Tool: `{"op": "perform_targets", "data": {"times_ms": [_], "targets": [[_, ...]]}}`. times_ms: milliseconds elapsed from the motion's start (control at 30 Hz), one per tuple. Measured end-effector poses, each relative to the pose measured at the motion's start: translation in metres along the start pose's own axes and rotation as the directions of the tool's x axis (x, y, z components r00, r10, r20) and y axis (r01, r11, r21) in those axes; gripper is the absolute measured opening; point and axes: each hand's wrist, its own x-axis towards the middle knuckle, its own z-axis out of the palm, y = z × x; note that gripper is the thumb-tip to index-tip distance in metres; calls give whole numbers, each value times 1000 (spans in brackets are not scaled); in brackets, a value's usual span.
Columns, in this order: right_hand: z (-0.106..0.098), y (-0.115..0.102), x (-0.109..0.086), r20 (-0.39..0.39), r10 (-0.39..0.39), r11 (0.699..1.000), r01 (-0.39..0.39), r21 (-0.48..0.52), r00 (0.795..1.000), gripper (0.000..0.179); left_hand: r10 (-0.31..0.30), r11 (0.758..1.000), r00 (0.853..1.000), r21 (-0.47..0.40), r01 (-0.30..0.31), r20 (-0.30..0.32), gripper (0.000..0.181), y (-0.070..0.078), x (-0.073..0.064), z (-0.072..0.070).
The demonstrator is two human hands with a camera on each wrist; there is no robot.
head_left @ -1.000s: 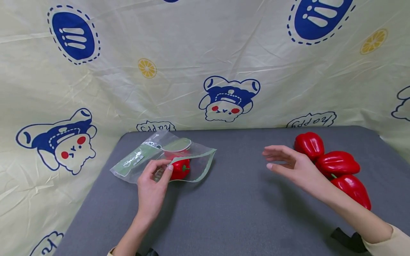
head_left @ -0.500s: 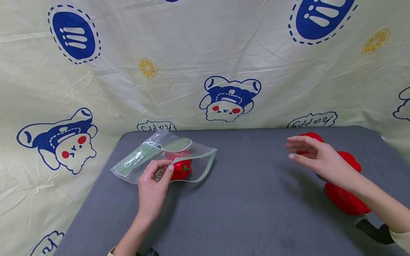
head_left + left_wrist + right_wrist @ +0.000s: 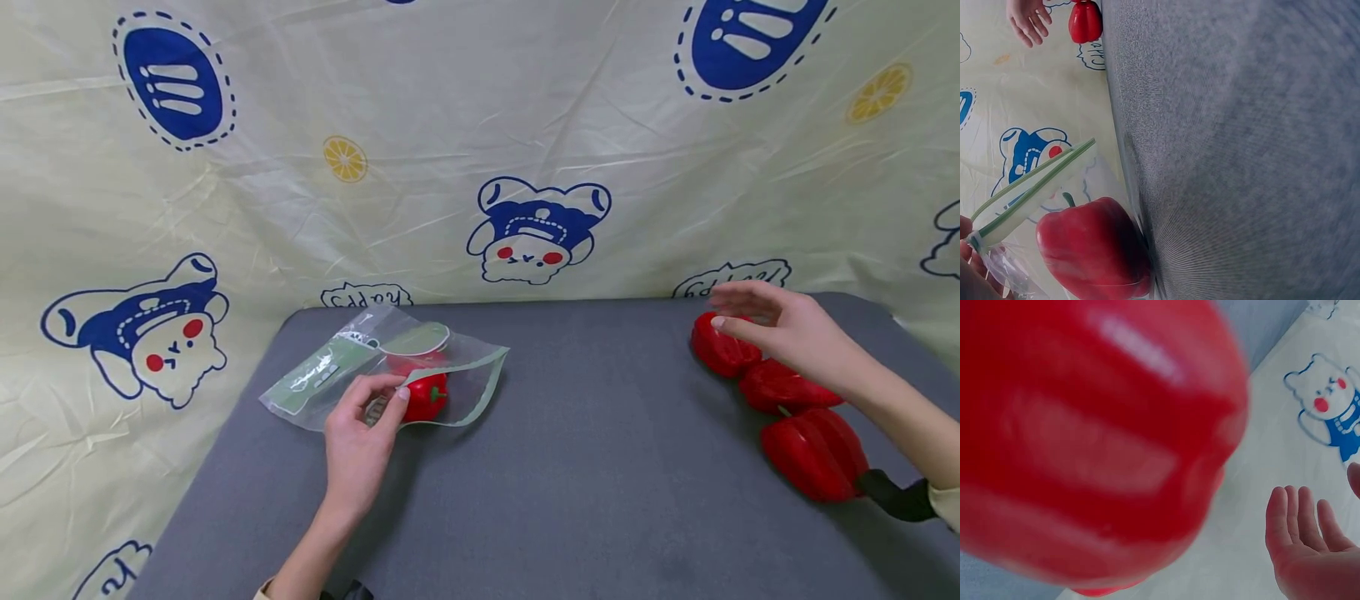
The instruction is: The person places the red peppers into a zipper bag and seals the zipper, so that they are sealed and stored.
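Note:
My left hand (image 3: 360, 442) pinches the rim of a clear zip bag (image 3: 322, 367) with a green-edged mouth, between thumb and fingers. Inside the bag lies a red bell pepper (image 3: 426, 397) with a green stem; the left wrist view shows this pepper (image 3: 1091, 247) up close, below the raised zip edge. On the right, my right hand (image 3: 787, 329) hovers above the farthest loose pepper (image 3: 723, 346), its fingers extended and holding nothing. A middle pepper (image 3: 783, 387) lies partly behind the forearm. The nearest pepper (image 3: 813, 454) fills much of the right wrist view.
A grey tabletop (image 3: 585, 467) spans the space between the hands. Behind it hangs a cream printed curtain (image 3: 420, 225) that reaches down to the table's back edge. A black strap (image 3: 896, 497) at the right wrist overlaps the nearest pepper in the head view.
My right hand has moved right and farther back, from the middle of the table to above the loose peppers. My left hand and the bag have stayed in place.

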Motion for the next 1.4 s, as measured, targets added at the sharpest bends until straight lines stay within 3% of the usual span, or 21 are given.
{"op": "perform_targets", "data": {"times_ms": [267, 600, 800, 1033, 1400], "targets": [[-12, 21, 16, 38, 53, 993, -48, -109, 998, 56, -9, 1000, 1000, 15, 9, 0, 14, -1, -1, 1], [-10, 41, 25, 206, 113, 986, -84, -143, 972, 67, 7, 1000, 1000, 15, -7, -2, 13, 0, -1, 1], [-3, 48, 28, 215, 101, 970, -49, -238, 971, 71, 3, 1000, 1000, 14, -3, 6, 14, -1, -2, 1], [0, 54, 32, 225, 55, 969, 2, -247, 973, 74, 10, 1000, 1000, 13, -10, 2, 14, 0, -2, 1], [-5, 62, 32, 272, 111, 968, -41, -249, 956, 88, -19, 1000, 1000, 13, 19, 11, 14, 2, -1, 2]]}}
